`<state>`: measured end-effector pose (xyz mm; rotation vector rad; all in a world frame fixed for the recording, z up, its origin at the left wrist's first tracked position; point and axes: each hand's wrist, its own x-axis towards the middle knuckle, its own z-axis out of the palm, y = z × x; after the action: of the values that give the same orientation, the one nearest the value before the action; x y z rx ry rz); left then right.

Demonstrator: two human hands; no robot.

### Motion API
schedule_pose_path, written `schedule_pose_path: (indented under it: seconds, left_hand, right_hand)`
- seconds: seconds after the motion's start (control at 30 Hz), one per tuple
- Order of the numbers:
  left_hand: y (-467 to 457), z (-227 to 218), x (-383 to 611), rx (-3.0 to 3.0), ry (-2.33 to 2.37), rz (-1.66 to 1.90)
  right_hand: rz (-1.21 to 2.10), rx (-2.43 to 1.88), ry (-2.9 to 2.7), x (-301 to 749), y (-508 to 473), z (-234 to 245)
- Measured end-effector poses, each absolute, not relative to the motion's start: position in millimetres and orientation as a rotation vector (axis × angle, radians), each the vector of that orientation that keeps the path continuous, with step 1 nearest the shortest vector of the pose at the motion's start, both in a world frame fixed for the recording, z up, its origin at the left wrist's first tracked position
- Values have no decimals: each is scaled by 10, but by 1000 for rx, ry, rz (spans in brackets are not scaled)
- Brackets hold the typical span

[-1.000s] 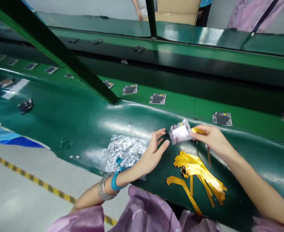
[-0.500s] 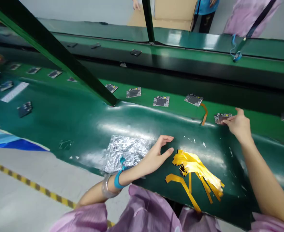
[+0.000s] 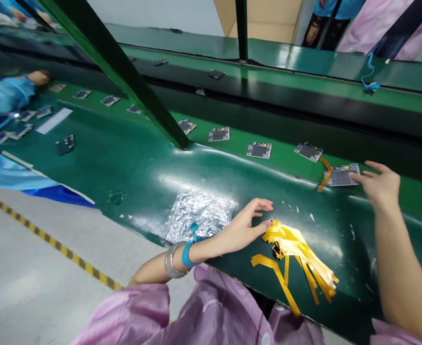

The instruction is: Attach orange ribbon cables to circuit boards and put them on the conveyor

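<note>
Fingers (image 3: 370,168) of right hand (image 3: 379,184): spread, tips touching edge of circuit board (image 3: 342,175) on belt's bright green strip; no grip closed on it. Board's near-right corner hidden under fingertips. Orange flex strip (image 3: 325,173) lay just left of that board, running toward next board (image 3: 308,151); whether attached to either, cannot tell.

Left hand (image 3: 245,229): fingers loosely curled, apart, holding nothing; thumb tip touching or just short of pile of yellow flex strips (image 3: 297,251) on dark green mat (image 3: 124,163). Blue wrist strap (image 3: 187,249) & clear bangle on left wrist.

Crumpled foil sheet (image 3: 198,218): flat on mat, near left forearm, lower edge partly covered by wrist.

Other boards in row along strip, e.g. (image 3: 258,150), (image 3: 219,134); detail too small to read.

Far left: co-worker's blue sleeve (image 3: 2,93), hand blurred, cut by frame edge. Green diagonal post (image 3: 124,72) hid part of belt. Own lower right arm cut off at frame.
</note>
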<state>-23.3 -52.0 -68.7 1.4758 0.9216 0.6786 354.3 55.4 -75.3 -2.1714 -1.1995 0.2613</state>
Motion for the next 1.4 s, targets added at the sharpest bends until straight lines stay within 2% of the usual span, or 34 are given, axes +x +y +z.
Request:
schedule_pose_path:
  seconds: [0.23, 0.33, 0.4, 0.63, 0.77, 0.93, 1.03, 1.17, 1.27, 1.4]
  left_hand:
    - [-503, -553, -102, 1406, 868, 718]
    - [-563, -438, -45, 1309, 753, 663]
    - [-631, -379, -36, 1267, 733, 569]
    - [-886, -400, -112, 1289, 889, 488]
    - [-980, -465, -156, 1334, 940, 476]
    - [-1083, -452, -190, 1384, 1040, 442]
    - [-1061, -457, -224, 1193, 1044, 516]
    - [-886, -527, -371, 653, 937, 626]
    - [-756, -581, -521, 402, 954, 639]
    - [-730, -614, -601, 448, 1075, 623]
  right_hand:
    - [527, -1656, -1173, 2776, -163, -265]
    - [944, -1509, -1301, 2339, -634, -164]
    - [1033, -1403, -1367, 2147, -862, -193]
    - [922, -1420, -1533, 2037, -1131, -453]
    - [939, -1419, -1432, 1994, -1160, -453]
    - [910, -1434, -1587, 1907, -1160, -393]
    - [788, -1337, -1747, 1865, -1171, -379]
    - [580, -1285, -1819, 1902, -1208, -468]
    - [700, -1459, -2016, 2017, -1246, -646]
    - [772, -1584, -2191, 2148, -1292, -911]
